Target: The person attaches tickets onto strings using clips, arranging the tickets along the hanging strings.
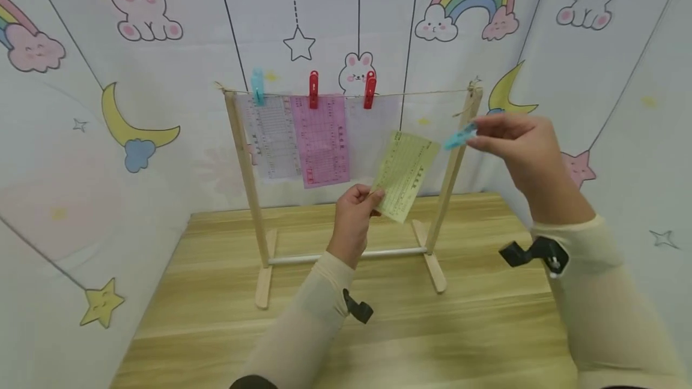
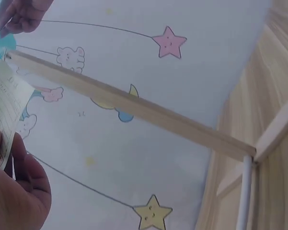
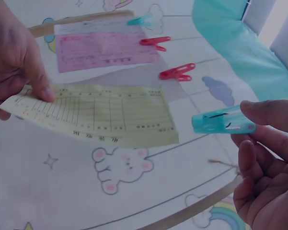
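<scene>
My left hand pinches the lower edge of a yellow printed paper slip, which tilts to the right in front of the rack's right part. Up by the right post, my right hand pinches a light blue clothespin between thumb and fingers. In the right wrist view the clothespin points toward the slip, with a gap between them. From the string hang a white printed slip, a pink slip and a plain pale sheet.
A light blue clothespin and two red clothespins, one on the pink slip and one on the pale sheet, sit on the string. The wooden rack's posts stand on a wood-grain table. Behind hangs a cartoon-printed cloth.
</scene>
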A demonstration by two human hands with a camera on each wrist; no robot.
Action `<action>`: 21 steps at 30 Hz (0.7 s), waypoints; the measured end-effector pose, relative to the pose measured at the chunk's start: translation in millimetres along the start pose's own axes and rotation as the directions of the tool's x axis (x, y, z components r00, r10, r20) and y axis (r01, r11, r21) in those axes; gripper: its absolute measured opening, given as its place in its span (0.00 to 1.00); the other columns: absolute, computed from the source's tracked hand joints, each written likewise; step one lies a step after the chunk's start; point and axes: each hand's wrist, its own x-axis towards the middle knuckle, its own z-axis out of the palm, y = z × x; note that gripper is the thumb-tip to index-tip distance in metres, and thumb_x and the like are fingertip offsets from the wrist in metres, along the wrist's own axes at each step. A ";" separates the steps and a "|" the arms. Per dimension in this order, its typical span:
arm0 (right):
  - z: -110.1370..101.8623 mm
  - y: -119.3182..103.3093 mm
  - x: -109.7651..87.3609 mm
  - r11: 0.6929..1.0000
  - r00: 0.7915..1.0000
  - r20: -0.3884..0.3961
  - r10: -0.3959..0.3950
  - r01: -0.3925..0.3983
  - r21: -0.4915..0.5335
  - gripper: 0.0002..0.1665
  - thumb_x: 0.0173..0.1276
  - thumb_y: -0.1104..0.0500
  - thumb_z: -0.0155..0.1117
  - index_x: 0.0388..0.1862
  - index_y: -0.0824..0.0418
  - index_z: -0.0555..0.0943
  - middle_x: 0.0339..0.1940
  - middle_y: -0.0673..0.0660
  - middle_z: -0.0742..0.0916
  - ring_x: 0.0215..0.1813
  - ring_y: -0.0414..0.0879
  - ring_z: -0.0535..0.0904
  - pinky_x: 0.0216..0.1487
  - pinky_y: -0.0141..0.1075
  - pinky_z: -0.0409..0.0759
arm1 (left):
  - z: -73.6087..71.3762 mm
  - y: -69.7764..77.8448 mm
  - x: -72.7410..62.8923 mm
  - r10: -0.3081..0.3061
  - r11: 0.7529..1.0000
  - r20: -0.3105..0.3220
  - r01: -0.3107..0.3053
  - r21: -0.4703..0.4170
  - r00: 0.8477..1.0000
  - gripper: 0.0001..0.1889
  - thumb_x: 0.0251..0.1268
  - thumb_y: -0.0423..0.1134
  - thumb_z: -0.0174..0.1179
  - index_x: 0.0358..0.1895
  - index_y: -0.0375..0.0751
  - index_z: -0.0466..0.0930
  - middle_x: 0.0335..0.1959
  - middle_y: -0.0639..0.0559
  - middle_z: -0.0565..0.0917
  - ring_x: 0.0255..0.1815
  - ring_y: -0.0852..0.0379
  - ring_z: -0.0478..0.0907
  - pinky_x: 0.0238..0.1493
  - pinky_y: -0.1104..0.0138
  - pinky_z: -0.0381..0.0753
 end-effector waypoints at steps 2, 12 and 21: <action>3.6 -17.4 17.8 0.999 0.999 -0.005 -0.050 0.050 0.015 0.13 0.60 0.75 0.76 0.44 0.76 0.86 0.38 0.59 0.92 0.38 0.46 0.86 0.45 0.29 0.85 | 16.2 3.2 6.2 0.008 0.999 -0.012 -0.008 -0.052 1.000 0.10 0.65 0.27 0.69 0.28 0.42 0.79 0.26 0.54 0.84 0.26 0.62 0.79 0.30 0.69 0.80; 21.7 -57.9 86.9 0.886 0.999 -0.032 0.018 -0.030 -0.462 0.16 0.66 0.55 0.77 0.48 0.63 0.90 0.44 0.52 0.89 0.47 0.45 0.78 0.49 0.31 0.77 | 60.4 9.8 23.0 -0.034 0.992 -0.063 0.026 -0.127 0.997 0.07 0.67 0.31 0.70 0.31 0.43 0.83 0.29 0.53 0.86 0.30 0.61 0.79 0.29 0.68 0.77; 27.5 -52.3 110.6 0.837 0.995 -0.021 0.094 -0.091 -0.540 0.14 0.68 0.54 0.76 0.42 0.64 0.89 0.39 0.51 0.88 0.48 0.45 0.75 0.50 0.37 0.72 | 70.8 6.4 28.4 -0.044 0.982 -0.097 0.026 -0.187 0.994 0.13 0.66 0.30 0.70 0.26 0.46 0.77 0.27 0.56 0.81 0.29 0.63 0.77 0.27 0.68 0.77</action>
